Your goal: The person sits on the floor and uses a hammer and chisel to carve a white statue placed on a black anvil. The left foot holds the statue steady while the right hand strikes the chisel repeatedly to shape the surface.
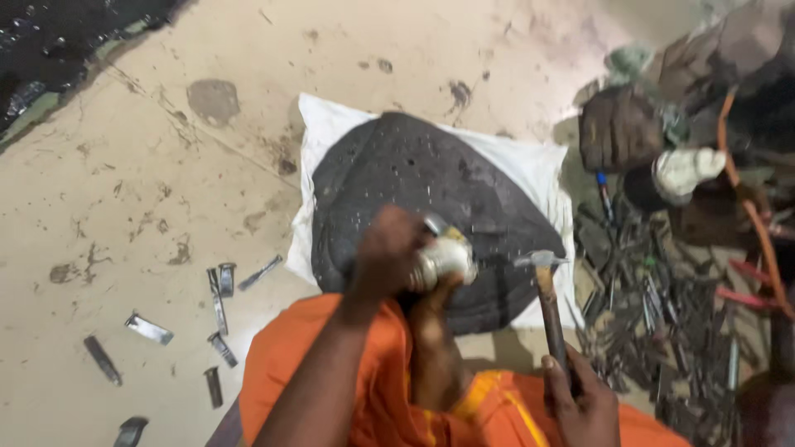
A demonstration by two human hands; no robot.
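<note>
L hand [387, 252] is clamped round a small silvery-cream metal piece [443, 258], pressing it down on a big dark round slab w/ a pitted top [414, 174]. A bare foot or lower leg [431, 331] comes up from below and sits right against the same piece; can't tell if it's gripping or just bracing. The slab lies on a white cloth sack [530, 165] spread on the stained concrete floor [149, 215].

R hand [584, 406] is closed tight on the wooden handle of a steel-headed hammer [546, 298]; head is just beside the metal piece, to its right, over the slab's edge, not touching it.

Orange cloth garment [373, 389] covers the lap. Flat grey metal strips [219, 298] lie scattered on the floor, left. A heap of dark scrap tools and rods [662, 323] sits right of the sack.
</note>
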